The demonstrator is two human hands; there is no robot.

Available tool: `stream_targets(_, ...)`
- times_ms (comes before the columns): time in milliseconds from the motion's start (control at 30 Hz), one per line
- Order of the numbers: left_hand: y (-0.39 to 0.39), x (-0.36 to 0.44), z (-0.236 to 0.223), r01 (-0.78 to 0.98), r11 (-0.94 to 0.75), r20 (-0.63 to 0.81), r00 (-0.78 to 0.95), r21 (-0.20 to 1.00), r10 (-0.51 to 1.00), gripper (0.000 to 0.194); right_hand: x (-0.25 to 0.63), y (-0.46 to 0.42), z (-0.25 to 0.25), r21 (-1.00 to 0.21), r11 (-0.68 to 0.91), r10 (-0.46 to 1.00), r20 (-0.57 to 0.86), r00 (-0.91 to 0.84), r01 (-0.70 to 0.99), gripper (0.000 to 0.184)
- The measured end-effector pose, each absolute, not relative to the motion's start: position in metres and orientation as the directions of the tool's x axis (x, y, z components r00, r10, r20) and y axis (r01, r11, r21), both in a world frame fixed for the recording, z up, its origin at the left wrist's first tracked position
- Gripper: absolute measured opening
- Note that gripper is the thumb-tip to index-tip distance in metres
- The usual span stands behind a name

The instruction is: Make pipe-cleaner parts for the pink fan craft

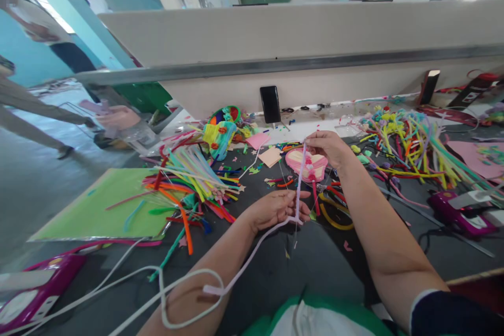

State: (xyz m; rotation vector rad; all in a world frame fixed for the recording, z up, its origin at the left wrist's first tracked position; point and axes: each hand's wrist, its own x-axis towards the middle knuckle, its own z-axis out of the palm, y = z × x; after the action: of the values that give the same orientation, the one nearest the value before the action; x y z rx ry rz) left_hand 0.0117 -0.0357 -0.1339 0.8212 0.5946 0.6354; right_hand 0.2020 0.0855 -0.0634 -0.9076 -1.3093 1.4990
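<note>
A pale lilac pipe cleaner (300, 178) runs upright between my hands, with a kink near its lower part and a long tail trailing down over my left forearm. My right hand (325, 147) pinches its top end. Lower down, my left hand (281, 207) holds it near the kink, its fingers partly hidden behind it. Just beyond lies a pink and cream heart (293, 161) with a red and pink trim. Yellow-handled scissors (334, 215) rest beside it, partly covered by my right forearm.
Bundles of coloured pipe cleaners lie at left (200, 168) and right (409, 147). A phone (270, 105) leans on the white partition (252, 34). Magenta devices sit at left (55, 278) and right (457, 215). A white cable (145, 273) loops near my left forearm. Other people stand at far left.
</note>
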Motion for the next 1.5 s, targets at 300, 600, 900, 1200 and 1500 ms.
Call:
stream_targets(300, -0.029, 0.007, -0.134, -0.470, 0.369, -0.125, 0.473, 0.802, 0.872, 0.036, 0.198, 0.092, -0.073, -0.949, -0.152, 0.949, -0.062, -0.309, -0.275, 0.034)
stream_targets(600, -0.017, -0.002, -0.132, -0.619, 0.057, -0.015, 0.072, 0.783, 0.997, 0.027, 0.164, 0.078, -0.106, -0.976, -0.215, 0.795, -0.150, -0.588, -0.042, 0.027)
stream_targets(900, -0.016, -0.009, -0.138, -0.551, 0.028, 0.048, 0.122, 0.834, 0.991, 0.034, 0.156, 0.077, -0.114, -0.963, -0.250, 0.820, -0.157, -0.551, -0.097, 0.024)
stream_targets(1200, -0.018, -0.015, -0.135, -0.537, 0.086, 0.052, 0.236, 0.839, 0.970, 0.025, 0.167, 0.075, -0.107, -0.932, -0.327, 0.695, -0.127, -0.707, -0.154, 0.033)
stream_targets(1500, -0.024, -0.011, -0.134, -0.486, 0.137, 0.065, 0.376, 0.863, 0.924, 0.023, 0.173, 0.076, -0.111, -0.954, -0.259, 0.615, -0.044, -0.788, -0.149, 0.021)
